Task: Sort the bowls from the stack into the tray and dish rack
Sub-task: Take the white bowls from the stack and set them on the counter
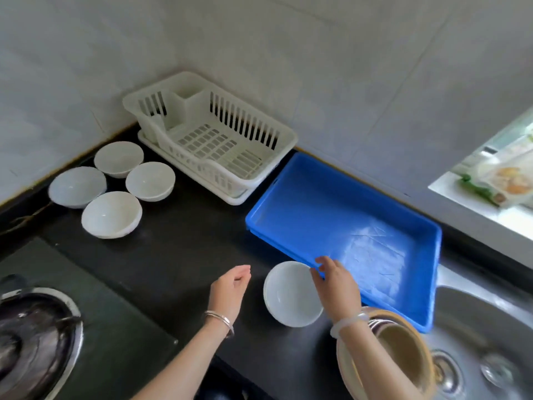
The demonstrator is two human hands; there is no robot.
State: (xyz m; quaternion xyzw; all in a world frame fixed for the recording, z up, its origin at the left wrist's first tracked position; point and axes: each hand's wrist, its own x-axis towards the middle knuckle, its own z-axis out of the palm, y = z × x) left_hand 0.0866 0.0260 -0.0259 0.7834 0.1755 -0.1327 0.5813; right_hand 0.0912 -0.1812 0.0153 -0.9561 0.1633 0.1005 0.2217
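Note:
A white bowl (291,294) sits tilted on the black counter just in front of the blue tray (415,284). My right hand (336,284) pinches its far right rim, over the tray's near edge. My left hand (230,290) hovers to the left of that bowl with relaxed fingers, holding nothing. A stack of tan bowls (403,353) stands at the bottom right, partly hidden under my right forearm. Several white bowls (111,215) sit apart on the counter at the left. The white dish rack (216,140) at the back holds nothing, and so does the blue tray.
A gas hob with a burner (34,342) fills the lower left. A steel sink (490,356) lies at the lower right, beside the tan stack. Tiled walls close the back corner. A window sill (490,192) with packets is at the right.

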